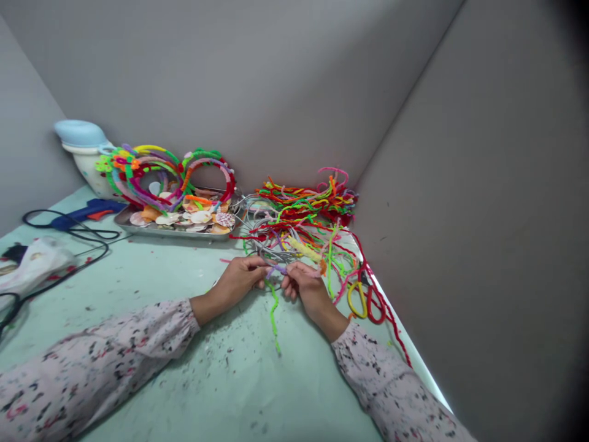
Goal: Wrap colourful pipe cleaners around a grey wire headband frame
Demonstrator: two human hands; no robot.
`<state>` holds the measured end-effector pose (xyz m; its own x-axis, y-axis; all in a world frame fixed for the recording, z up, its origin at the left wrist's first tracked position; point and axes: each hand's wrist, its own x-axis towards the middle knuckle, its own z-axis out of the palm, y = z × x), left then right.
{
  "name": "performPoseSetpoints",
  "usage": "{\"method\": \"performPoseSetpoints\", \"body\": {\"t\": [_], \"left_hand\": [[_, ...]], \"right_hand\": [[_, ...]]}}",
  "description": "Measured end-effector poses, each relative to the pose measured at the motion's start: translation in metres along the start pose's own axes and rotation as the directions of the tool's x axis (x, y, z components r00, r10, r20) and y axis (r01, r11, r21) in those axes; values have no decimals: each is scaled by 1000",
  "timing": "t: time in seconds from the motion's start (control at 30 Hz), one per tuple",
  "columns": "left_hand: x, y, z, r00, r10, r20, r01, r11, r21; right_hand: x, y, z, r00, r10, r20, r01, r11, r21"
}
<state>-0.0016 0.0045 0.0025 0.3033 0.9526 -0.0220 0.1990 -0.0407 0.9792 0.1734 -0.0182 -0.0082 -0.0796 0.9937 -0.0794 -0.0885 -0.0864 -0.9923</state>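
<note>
On a speckled mint-green tabletop [138, 276] to your left, a steel tray [175, 233] of seashells [193, 217] sits before looped pipe-cleaner hoops [225, 172], against a grey partition [230, 80]. A pale blue lidded pot [83, 147] stands behind them. A blue glue gun [80, 215] trails a black cord [46, 213] near a white plastic bag [34, 264]. Yellow-handled scissors [356, 301] lie at your right.

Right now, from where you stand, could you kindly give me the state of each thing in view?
Lilac fuzzy pipe cleaner, bent between both hands
Left hand, pinching the pipe cleaner
Right hand, pinching the pipe cleaner
Yellow-and-red-handled scissors, lying among loose pipe cleaners
Blue hot glue gun, lying on its side
White pot with pale blue lid, lid on
</note>
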Motion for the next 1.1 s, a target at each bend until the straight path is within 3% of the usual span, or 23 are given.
{"method": "performPoseSetpoints", "body": {"t": [0.27,1.1], "left_hand": [[-2,3,0,1000,5,-20,-5,1000,12],[2,-5,0,999,3,-44,-4,999,-32]], "right_hand": [[1,-1,2,1000,17,5,-17,1000,15],[-5,2,7,997,-52,55,64,965,-255]]}}
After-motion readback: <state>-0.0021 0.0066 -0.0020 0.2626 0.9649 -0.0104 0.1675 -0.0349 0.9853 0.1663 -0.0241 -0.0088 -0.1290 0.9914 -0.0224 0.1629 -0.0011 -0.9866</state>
